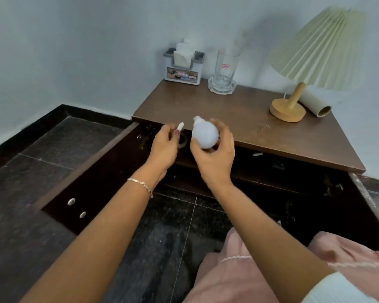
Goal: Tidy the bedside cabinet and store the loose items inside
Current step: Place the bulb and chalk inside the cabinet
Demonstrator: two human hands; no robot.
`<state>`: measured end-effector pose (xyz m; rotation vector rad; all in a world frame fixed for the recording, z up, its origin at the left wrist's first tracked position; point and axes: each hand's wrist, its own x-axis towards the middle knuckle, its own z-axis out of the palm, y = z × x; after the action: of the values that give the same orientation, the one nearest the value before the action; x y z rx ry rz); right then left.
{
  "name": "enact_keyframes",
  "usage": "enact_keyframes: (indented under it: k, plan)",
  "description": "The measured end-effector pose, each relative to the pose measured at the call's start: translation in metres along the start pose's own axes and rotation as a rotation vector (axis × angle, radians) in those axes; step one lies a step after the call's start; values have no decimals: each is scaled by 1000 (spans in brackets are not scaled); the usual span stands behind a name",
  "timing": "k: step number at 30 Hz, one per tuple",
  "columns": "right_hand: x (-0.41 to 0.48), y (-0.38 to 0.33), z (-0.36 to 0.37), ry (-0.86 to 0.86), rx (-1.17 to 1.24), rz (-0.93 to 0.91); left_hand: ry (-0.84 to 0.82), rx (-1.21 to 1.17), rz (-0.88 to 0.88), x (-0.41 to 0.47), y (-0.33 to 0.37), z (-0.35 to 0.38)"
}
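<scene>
head view, right hand (214, 156): fingers curled round a white light bulb (205, 134), held in the air just in front of the cabinet (260, 171), screw end pointing up and away

left hand (165, 147): pinching a small white thing (180, 126) at the fingertips, too small for me to tell what it is

doors: look swung open, left door (92, 171) out to the side with its hinge cups showing. It's really dark inside, so I can't make out much in there

surface (228, 110): carries a tissue holder (182, 67), a glass (227, 66) on a little dish, the lamp (311, 53) and a cardboard tube (315, 105) lying just behind the lamp base

progress: my guess is both held items are headed inside, neither is in yet

risk, drop: the bulb is smooth and round and it's over hard floor (173, 226), so a loose grip probably means a broken bulb

risk, knock: reaching into that dark interior, the bulb could clip the top's front edge or a shelf

risk, roll: the tube lies on its side near the edge, so a bump to the cabinet might send it off
</scene>
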<state>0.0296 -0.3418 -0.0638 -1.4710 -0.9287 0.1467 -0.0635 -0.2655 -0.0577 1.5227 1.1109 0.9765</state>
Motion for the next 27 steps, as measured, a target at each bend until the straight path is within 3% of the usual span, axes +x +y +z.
enact_keyframes:
  k: [6, 12, 16, 22, 27]
  plan:
    - [-76, 30, 4, -147, -63, 31, 49, -126, -267, -49, -74, -27]
    - [-117, 68, 5, -211, -222, 419, 78, -127, -472, -61, -120, -23]
    - [-120, 93, 4, -166, -254, 635, 60, -106, -554, -63, -151, -5]
    - [-95, 136, 1, -115, -281, 720, 78, -124, -615, -57, -196, 19]
    - [-65, 171, -3, -79, -264, 787, 60, -139, -566, -45, -217, 39]
